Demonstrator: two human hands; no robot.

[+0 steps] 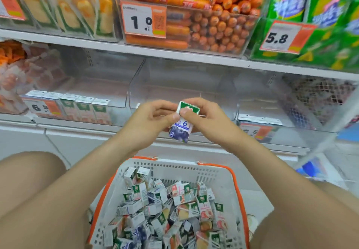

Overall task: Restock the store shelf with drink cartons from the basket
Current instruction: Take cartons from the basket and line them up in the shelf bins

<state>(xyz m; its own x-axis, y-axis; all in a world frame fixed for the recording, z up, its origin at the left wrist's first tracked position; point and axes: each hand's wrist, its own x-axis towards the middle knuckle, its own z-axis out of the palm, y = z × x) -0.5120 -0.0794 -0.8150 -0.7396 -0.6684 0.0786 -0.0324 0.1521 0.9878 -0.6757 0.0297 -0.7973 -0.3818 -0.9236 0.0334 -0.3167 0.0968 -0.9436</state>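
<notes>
A blueberry drink carton, marked "6", is pinched by the curled fingers of the left hand and right hand, which are held together before the lower shelf. Below the outstretched forearms, a basket is heaped with loose cartons. Shelved cartons are lined up beside a "6.5" tag.

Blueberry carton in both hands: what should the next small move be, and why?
Probably ease the small white-and-green blueberry drink carton forward and stand it upright in the clear plastic middle shelf bin. The left hand and right hand both pinch it, tilted, just before that bin, where no cartons show; the row of peach-printed cartons fills the bin to the left.
</notes>
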